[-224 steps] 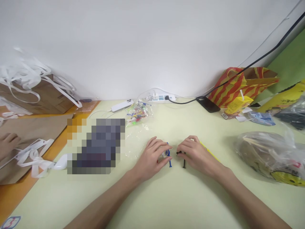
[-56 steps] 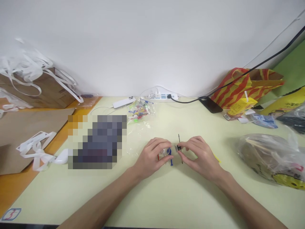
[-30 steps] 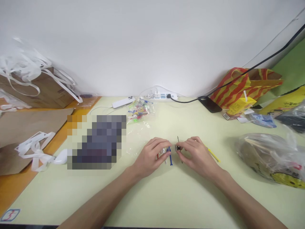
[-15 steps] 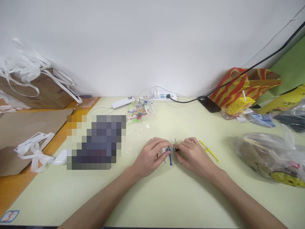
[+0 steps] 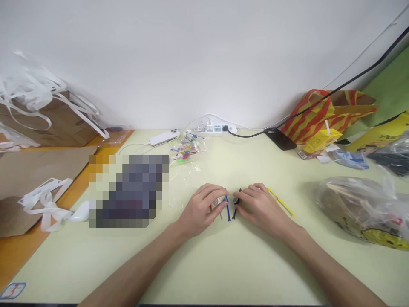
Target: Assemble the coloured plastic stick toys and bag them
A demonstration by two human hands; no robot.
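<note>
My left hand (image 5: 203,209) rests on the pale green table (image 5: 223,264) and pinches a small bundle with a blue cable tie (image 5: 228,209) and a red piece sticking out. My right hand (image 5: 260,208) sits just to its right, fingertips closed on a black cable tie (image 5: 235,207) that slants down toward the table. The two hands nearly touch. A yellow cable tie (image 5: 281,201) lies on the table just behind my right hand.
A clear bag of coloured ties (image 5: 187,152), a white power strip (image 5: 214,128) and a remote (image 5: 164,137) lie behind. A black phone (image 5: 280,139) and striped bag (image 5: 322,113) are back right, a plastic bag (image 5: 361,209) right, brown paper bags with white strips (image 5: 47,128) left.
My right hand has moved left toward the left hand, and the black tie has tipped from upright to slanting down. The yellow tie, covered before, now shows behind the right hand.
</note>
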